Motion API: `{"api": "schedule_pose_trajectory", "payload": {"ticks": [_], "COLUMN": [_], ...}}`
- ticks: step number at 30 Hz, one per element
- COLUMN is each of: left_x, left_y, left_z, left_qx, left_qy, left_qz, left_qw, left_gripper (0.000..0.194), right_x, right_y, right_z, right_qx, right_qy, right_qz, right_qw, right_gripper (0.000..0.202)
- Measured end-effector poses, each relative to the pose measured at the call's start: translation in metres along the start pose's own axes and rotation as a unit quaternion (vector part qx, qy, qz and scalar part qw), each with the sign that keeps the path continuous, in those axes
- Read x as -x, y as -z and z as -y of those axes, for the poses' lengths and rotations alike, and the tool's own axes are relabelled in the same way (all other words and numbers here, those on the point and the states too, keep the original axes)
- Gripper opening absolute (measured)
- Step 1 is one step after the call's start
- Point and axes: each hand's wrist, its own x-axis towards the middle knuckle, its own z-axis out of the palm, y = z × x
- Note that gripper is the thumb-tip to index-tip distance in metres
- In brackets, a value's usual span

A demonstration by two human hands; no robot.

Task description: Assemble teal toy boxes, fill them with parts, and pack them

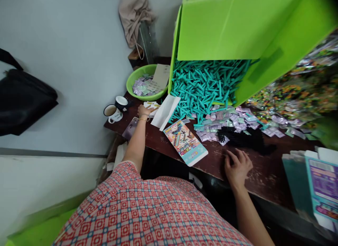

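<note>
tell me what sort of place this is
Probably a small packing workstation: a green bin holds a mass of teal sticks, small packets lie heaped on the worn table, and printed cartons stand at the right.

Single head-worn view, facing forward and down across the table (269, 173).
The patterned shirt (155, 210) looms closest, along the bottom; the left hand (144, 111) and right hand (238, 167) lie farther out, with the green bin (219, 31) beyond and the pale wall (74, 62) filling the left.
</note>
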Motion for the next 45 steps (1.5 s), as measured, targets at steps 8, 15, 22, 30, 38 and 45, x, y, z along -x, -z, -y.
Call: {"api": "schedule_pose_trajectory", "payload": {"ticks": [8, 15, 22, 30, 38, 45], "left_x": [0.002, 0.065, 0.265, 0.245, 0.226, 0.232], "left_y": [0.036, 0.053, -0.076, -0.061, -0.074, -0.032], "left_z": [0.010, 0.028, -0.013, 0.025, 0.060, 0.012], "left_qx": [0.342, 0.491, 0.422, -0.076, -0.072, 0.169], "left_qy": [-0.074, -0.100, -0.201, -0.629, -0.623, -0.548], "left_qz": [-0.059, -0.023, 0.393, 0.295, 0.202, 0.114], "left_qw": [0.935, 0.865, 0.792, 0.715, 0.752, 0.811], "left_gripper": [0.013, 0.036, 0.053, 0.087, 0.044, 0.057], "right_x": [-0.005, -0.008, -0.019, 0.004, 0.055, 0.055], "right_y": [0.001, 0.034, 0.063, 0.091, 0.097, 0.102], "right_z": [-0.002, 0.070, 0.141, -0.014, -0.039, -0.041], "right_qx": [-0.037, -0.208, -0.499, -0.010, 0.087, 0.095], "right_qy": [-0.022, -0.098, -0.205, -0.237, 0.012, 0.053], "right_qz": [0.016, 0.011, 0.099, 0.041, 0.195, 0.138], "right_qw": [0.999, 0.973, 0.836, 0.971, 0.977, 0.984], "right_gripper": [0.034, 0.034, 0.069, 0.071, 0.044, 0.035]}}
